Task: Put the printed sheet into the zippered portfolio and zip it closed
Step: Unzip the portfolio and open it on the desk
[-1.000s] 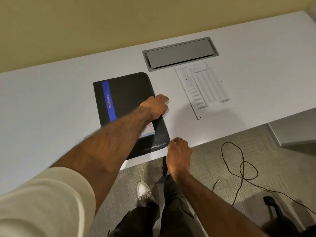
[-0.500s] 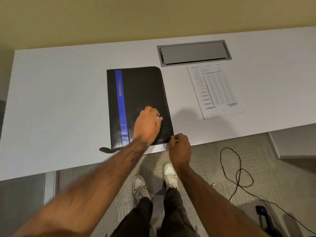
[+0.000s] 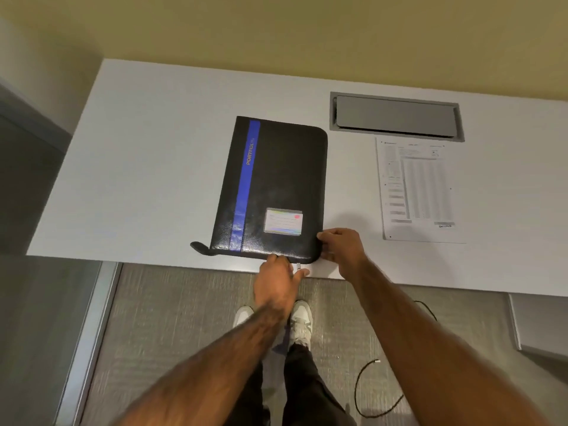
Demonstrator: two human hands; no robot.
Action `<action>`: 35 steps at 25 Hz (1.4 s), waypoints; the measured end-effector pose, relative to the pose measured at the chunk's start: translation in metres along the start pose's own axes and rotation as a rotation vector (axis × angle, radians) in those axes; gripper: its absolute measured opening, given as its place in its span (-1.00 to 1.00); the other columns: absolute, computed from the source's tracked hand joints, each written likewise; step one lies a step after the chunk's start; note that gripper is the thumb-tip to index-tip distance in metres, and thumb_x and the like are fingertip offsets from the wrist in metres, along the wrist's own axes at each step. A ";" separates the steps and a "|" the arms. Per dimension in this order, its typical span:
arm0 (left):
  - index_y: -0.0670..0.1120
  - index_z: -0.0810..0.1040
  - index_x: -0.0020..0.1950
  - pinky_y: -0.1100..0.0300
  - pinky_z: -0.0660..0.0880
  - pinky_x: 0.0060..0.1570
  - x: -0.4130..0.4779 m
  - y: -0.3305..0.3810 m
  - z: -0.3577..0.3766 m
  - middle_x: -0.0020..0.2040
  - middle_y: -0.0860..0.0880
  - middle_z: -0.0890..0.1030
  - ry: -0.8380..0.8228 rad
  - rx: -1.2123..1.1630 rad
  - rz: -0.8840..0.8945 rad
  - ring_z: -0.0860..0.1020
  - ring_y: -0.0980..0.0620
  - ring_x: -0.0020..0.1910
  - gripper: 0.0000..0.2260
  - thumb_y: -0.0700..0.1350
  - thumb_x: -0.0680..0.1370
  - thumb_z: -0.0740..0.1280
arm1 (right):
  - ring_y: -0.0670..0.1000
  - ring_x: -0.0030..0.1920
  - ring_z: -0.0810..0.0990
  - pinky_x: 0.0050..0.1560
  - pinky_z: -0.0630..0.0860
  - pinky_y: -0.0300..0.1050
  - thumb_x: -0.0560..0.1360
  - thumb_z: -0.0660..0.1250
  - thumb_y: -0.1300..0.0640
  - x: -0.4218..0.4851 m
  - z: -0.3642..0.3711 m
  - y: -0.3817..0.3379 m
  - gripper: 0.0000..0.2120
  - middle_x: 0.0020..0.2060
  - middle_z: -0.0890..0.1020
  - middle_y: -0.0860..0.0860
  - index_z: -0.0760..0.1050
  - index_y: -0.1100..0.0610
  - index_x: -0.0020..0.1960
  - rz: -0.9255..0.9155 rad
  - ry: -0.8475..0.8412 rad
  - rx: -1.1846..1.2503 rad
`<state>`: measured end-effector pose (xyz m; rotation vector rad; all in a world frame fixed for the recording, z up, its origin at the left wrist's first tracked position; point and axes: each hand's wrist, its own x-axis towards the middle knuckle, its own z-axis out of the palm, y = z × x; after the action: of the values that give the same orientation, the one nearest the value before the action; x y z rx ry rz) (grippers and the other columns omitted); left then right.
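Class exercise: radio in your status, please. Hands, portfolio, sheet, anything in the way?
Left hand at zipper pull, right hand gripping portfolio corner. Portfolio closed. Sheet still out on desk. Nothing blocking.

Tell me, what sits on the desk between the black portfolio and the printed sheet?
Only bare white desk, apart from the right hand gripping the portfolio at its near corner. The printed sheet lies untouched. The head view shows this.

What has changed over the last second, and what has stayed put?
The left hand has come off the portfolio cover, uncovering the label card, and dropped to the near edge by the zipper pull. The right hand now steadies the near right corner. The portfolio remains closed; the printed sheet lies untouched on the desk.
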<state>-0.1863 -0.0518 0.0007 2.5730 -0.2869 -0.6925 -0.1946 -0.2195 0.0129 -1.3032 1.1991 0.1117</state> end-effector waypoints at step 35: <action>0.07 0.53 -0.19 0.01 0.43 0.12 0.001 -0.079 -0.049 -0.19 0.11 0.60 0.401 -0.053 -0.304 0.58 0.04 -0.17 -0.86 0.03 0.55 0.39 | 0.31 0.03 0.65 0.03 0.62 0.17 0.52 0.35 0.35 -0.007 -0.009 -0.043 -0.97 0.02 0.63 0.29 0.51 0.28 -0.05 0.137 -0.283 -0.202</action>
<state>-0.1541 0.0358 0.0001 2.6553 0.2518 -0.2628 -0.1751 -0.2380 0.0482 -1.3268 1.0517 0.5110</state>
